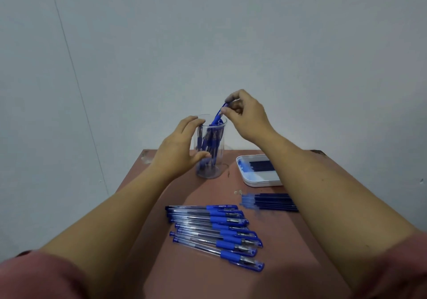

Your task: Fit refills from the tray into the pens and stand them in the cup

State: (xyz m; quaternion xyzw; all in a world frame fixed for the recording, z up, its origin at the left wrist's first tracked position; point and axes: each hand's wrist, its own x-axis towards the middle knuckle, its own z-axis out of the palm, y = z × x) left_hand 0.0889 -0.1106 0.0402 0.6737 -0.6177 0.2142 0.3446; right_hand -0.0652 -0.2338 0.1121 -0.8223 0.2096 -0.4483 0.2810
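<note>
A clear plastic cup (217, 160) stands at the far left part of the table with several blue pens upright inside it. My left hand (179, 147) curls around the cup's left side, thumb low and fingers near the rim. My right hand (247, 116) pinches the top of a blue pen (218, 115) whose lower end is inside the cup's mouth. A white tray (256, 182) with dark blue refills lies to the right of the cup, partly behind my right forearm.
Several blue capped pens (217, 231) lie in a row on the brown table (196, 280) near me. A loose bundle of dark refills (268, 202) lies in front of the tray. A pale wall rises just behind the table.
</note>
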